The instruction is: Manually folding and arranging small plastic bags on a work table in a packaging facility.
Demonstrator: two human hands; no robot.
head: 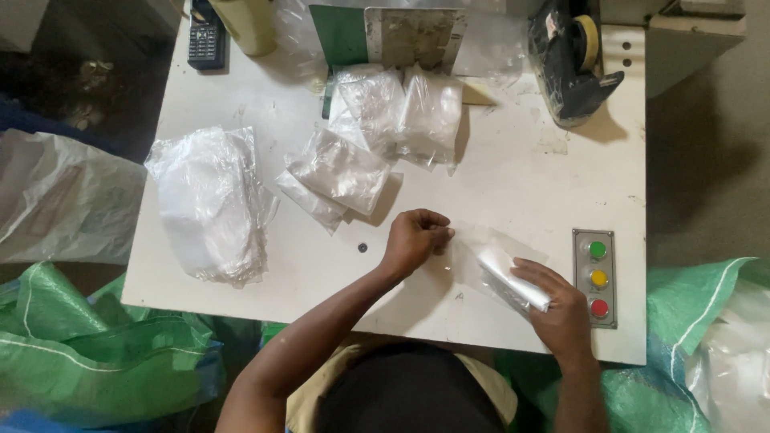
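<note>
Clear plastic is everywhere on this white table (513, 184). The person's left hand (415, 238) sits near the middle of the tabletop with its fingertips pinched shut on the edge of a thin see-through bag (469, 244), while the right hand (561, 309), at about four o'clock from it, curls around a folded white piece (513, 277) lying half inside that bag. At twelve o'clock from the hands, a cluster of filled packets (377, 132) leans together near a metal plate (415, 36), so a fair number look finished. At nine o'clock lies a thick stack of empty bags (210, 204), which suggests plenty is left to do; the packet in hand seems only partly loaded and not closed. A tape dispenser (573, 60) stands at one o'clock, a button panel (595, 278) with green, yellow and red buttons just right of the right hand, a black handset (206, 36) at the far left corner, and green sacks (88, 353) on the floor either side.
</note>
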